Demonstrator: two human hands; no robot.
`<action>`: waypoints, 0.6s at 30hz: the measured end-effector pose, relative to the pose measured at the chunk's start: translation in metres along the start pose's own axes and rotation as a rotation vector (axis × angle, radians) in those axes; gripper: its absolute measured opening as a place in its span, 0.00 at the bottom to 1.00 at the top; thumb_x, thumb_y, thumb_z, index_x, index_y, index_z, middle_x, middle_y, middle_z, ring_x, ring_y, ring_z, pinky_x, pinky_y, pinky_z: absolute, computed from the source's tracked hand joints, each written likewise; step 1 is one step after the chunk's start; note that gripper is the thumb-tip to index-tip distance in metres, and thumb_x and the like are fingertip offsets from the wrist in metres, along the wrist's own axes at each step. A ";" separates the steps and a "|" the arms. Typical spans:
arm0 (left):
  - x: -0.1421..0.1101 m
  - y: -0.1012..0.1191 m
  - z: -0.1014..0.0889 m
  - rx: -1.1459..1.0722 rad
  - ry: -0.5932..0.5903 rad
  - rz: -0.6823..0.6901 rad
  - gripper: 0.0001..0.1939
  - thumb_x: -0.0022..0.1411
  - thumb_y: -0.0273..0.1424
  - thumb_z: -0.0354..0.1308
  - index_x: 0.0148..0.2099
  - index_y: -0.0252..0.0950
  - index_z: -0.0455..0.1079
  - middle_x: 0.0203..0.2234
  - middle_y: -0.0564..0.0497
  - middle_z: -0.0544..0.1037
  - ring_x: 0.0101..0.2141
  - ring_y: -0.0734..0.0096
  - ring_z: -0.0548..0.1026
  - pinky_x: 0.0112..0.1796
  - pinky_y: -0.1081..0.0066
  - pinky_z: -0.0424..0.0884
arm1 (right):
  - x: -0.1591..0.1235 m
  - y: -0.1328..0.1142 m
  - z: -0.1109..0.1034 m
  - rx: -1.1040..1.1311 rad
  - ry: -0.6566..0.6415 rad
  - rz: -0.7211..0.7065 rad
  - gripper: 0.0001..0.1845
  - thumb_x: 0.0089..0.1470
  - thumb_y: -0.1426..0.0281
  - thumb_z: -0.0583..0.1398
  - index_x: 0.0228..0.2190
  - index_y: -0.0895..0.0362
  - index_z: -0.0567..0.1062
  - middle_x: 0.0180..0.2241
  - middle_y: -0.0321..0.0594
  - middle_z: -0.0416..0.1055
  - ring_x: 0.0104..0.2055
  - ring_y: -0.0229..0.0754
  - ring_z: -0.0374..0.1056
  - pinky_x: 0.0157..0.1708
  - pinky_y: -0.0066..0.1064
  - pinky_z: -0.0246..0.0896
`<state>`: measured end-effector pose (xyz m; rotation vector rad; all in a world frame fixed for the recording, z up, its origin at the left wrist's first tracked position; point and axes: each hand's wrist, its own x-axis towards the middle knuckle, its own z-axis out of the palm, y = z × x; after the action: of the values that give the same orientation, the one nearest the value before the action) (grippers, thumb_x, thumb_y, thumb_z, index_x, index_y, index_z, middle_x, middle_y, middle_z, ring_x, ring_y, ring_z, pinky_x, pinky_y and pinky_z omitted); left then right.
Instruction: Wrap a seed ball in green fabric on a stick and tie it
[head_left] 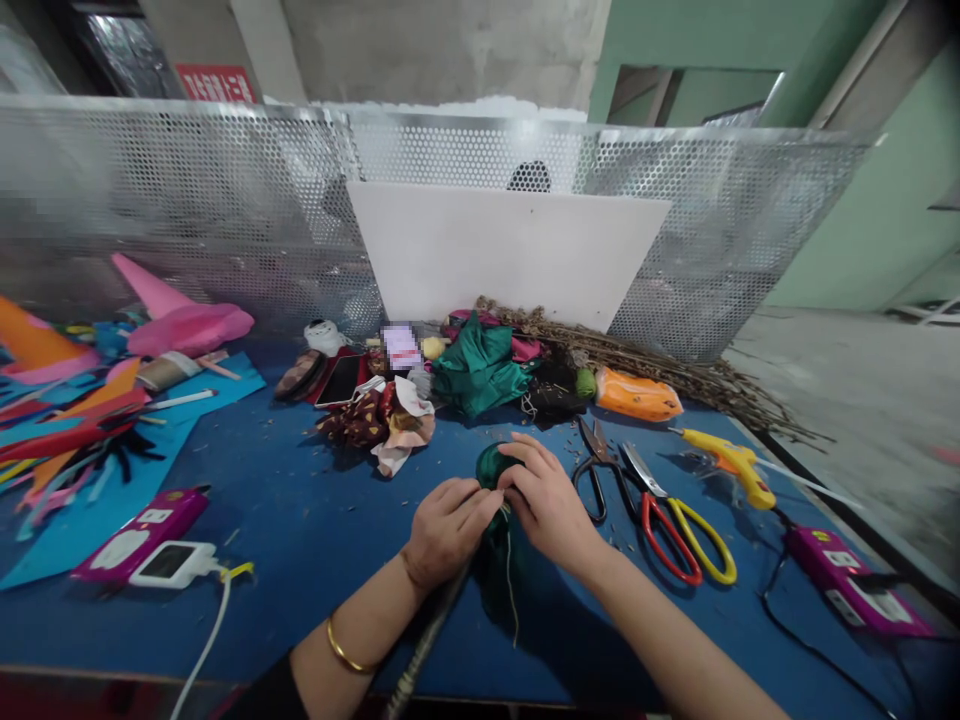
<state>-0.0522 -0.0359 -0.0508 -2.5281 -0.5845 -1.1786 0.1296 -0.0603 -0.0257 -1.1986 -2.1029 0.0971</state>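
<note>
Just in front of me, both hands meet at a rounded bundle of dark green cloth [491, 464]. My left hand [448, 528] is closed, its thumb and fingers pinching the neck of the bundle. From the other side, my right hand [549, 505] curls its fingers over the cloth at the same spot. A pale string [512, 590] hangs down from between the fingertips; its upper part is hidden. More green cloth drapes below the hands. A thin stick [426, 640] slants from under my left hand toward the table's near edge.
Right of my hands lie black-handled scissors [598, 465], red-and-yellow-handled scissors [671, 525] and a yellow glue gun [731, 465]. Behind are green fabric [480, 370], an orange packet [637, 395] and dry twigs [675, 370]. Purple power strips [142, 535] and coloured paper strips [82, 420] are leftward.
</note>
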 end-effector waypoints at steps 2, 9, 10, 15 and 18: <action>0.001 0.001 -0.001 -0.001 0.007 -0.013 0.09 0.61 0.23 0.53 0.44 0.35 0.67 0.29 0.50 0.78 0.33 0.68 0.74 0.38 0.67 0.71 | -0.001 -0.003 -0.004 0.013 -0.007 0.031 0.10 0.52 0.79 0.53 0.33 0.55 0.71 0.49 0.46 0.66 0.60 0.49 0.53 0.55 0.49 0.55; 0.001 0.002 0.000 0.014 0.029 -0.037 0.09 0.61 0.22 0.52 0.44 0.35 0.66 0.27 0.51 0.77 0.32 0.69 0.74 0.36 0.68 0.71 | 0.001 -0.002 0.000 0.042 -0.012 0.013 0.16 0.47 0.77 0.57 0.40 0.54 0.72 0.52 0.47 0.64 0.62 0.52 0.50 0.56 0.53 0.52; 0.000 0.002 0.001 0.008 0.026 -0.033 0.10 0.60 0.22 0.52 0.44 0.35 0.66 0.28 0.51 0.77 0.32 0.69 0.74 0.36 0.68 0.71 | 0.001 -0.001 0.003 0.022 -0.011 -0.003 0.15 0.48 0.77 0.57 0.39 0.53 0.73 0.52 0.46 0.64 0.62 0.53 0.49 0.56 0.53 0.52; -0.001 0.002 0.000 -0.005 -0.012 -0.056 0.10 0.61 0.23 0.53 0.45 0.37 0.67 0.28 0.51 0.78 0.33 0.66 0.74 0.36 0.67 0.71 | 0.000 -0.002 0.001 0.089 0.053 0.047 0.11 0.50 0.80 0.55 0.30 0.54 0.73 0.47 0.44 0.68 0.60 0.50 0.53 0.55 0.49 0.54; 0.000 0.002 0.001 -0.006 0.018 -0.088 0.08 0.61 0.24 0.53 0.43 0.37 0.67 0.27 0.52 0.77 0.33 0.69 0.73 0.36 0.68 0.70 | -0.001 -0.009 -0.011 0.142 0.049 0.140 0.08 0.46 0.79 0.56 0.27 0.54 0.70 0.45 0.45 0.68 0.52 0.51 0.60 0.49 0.46 0.58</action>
<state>-0.0507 -0.0374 -0.0517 -2.5173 -0.6951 -1.2331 0.1304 -0.0688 -0.0144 -1.2480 -1.9346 0.2738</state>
